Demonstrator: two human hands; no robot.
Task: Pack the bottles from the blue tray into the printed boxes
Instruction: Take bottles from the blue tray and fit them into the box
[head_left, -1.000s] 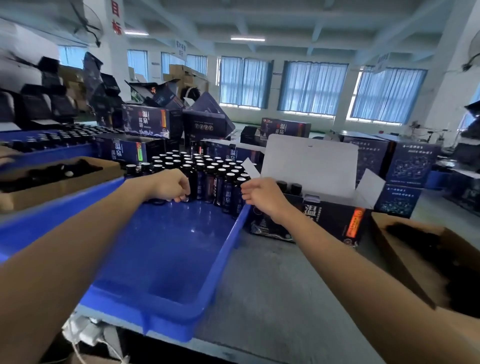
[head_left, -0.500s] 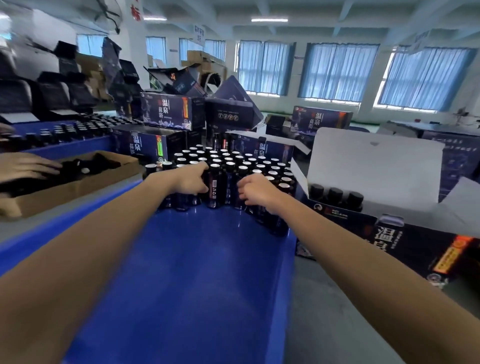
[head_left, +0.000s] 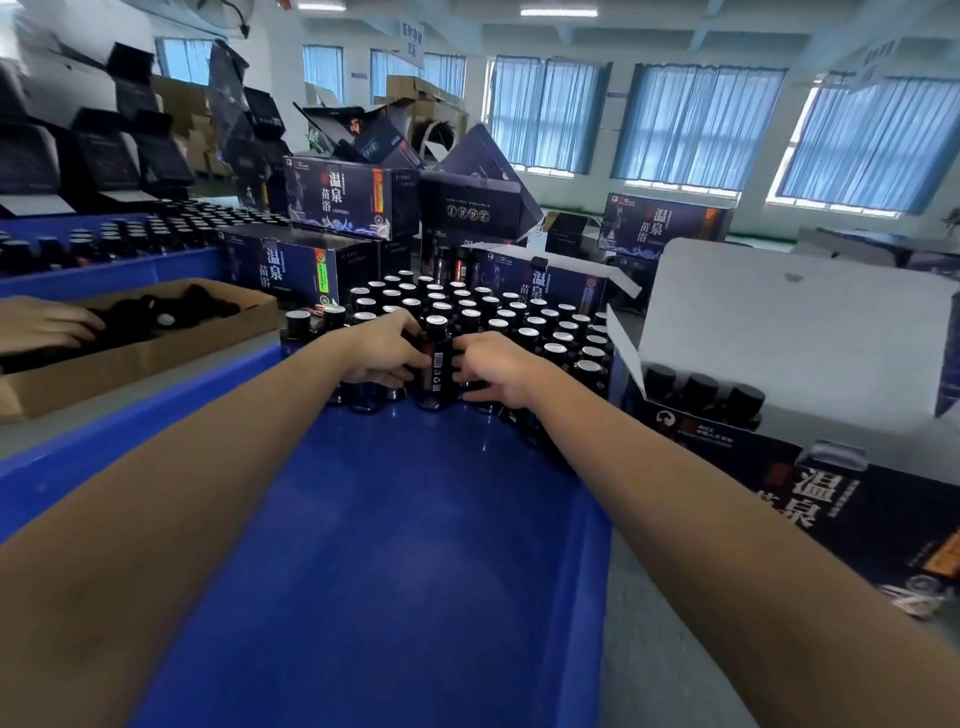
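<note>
A blue tray (head_left: 395, 571) fills the foreground, and several dark bottles (head_left: 524, 322) with black caps stand packed at its far end. My left hand (head_left: 382, 348) curls its fingers round bottles in the front row. My right hand (head_left: 493, 366) grips front-row bottles just to the right. One dark bottle (head_left: 435, 364) stands between the two hands. To the right an open printed box (head_left: 810, 499) has its white lid raised. Three bottles (head_left: 701, 392) stand inside it along its left end.
Closed and open printed boxes (head_left: 348, 202) are stacked behind the tray. A cardboard tray (head_left: 140, 343) holding dark items lies at left, with another person's hand (head_left: 47, 322) in it. A second blue tray (head_left: 109, 265) of bottles stands further back left. Grey table surface lies right of the tray.
The view has closed in on the tray's far end. Both hands have moved together onto the front row of bottles and closed round them.
</note>
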